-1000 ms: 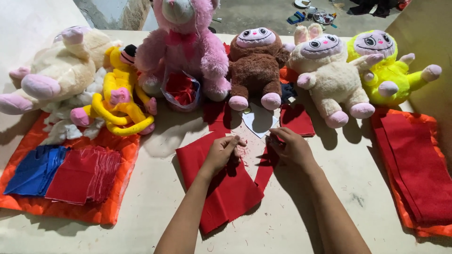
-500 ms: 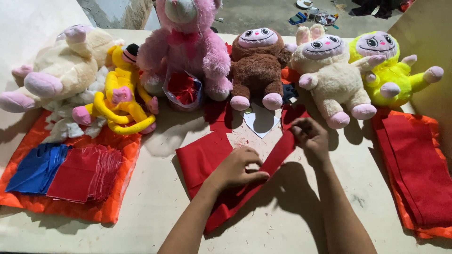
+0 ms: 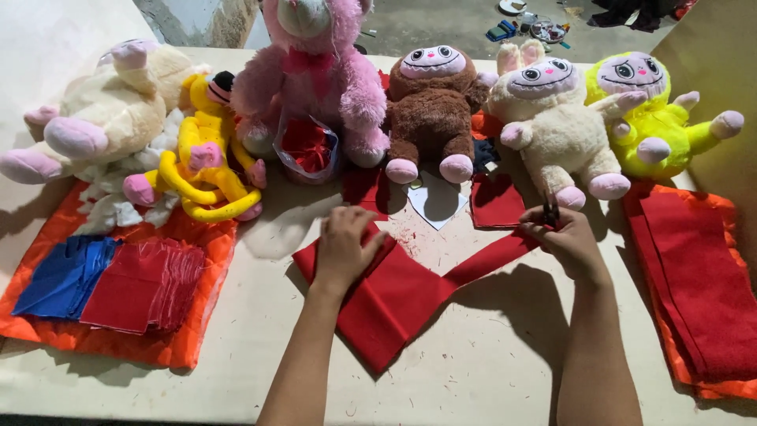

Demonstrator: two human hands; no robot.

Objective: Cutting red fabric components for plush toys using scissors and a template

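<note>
1. Pressing flat on the red felt (image 3: 394, 304), the left hand (image 3: 343, 252) lies palm down, its fingers side by side and its thumb angled out toward 3 o'clock.
2. The felt is a soft, matte, folded sheet lying at the table's (image 3: 489, 371) centre, roughly V-shaped: a broad folded wedge under the left hand and a narrow strip running up toward 2 o'clock.
3. The right hand (image 3: 569, 241) is curled closed at the strip's far end; a small dark tool (image 3: 550, 211) sticks up from its grip. Whether it is scissors I cannot tell.
4. Plush toys line the 12 o'clock edge: a shaggy pink bear (image 3: 315, 71), a curly brown doll (image 3: 430, 110), a cream doll (image 3: 552, 118) and a neon-yellow doll (image 3: 654, 114), all with round pink feet.
5. At 10 o'clock sit a smooth yellow long-armed toy (image 3: 201, 158) and a large cream plush (image 3: 102, 110).
6. A clear plastic bag (image 3: 307, 146) of red pieces leans against the bear.
7. A white paper pattern (image 3: 434, 201) lies flat by the brown doll's feet.
8. At 9 o'clock, an orange cloth (image 3: 150, 347) carries a blue stack (image 3: 63, 276) and a red stack (image 3: 142, 284) of squares.
9. At 3 o'clock, long red felt layers (image 3: 702, 276) lie on orange fabric.
</note>
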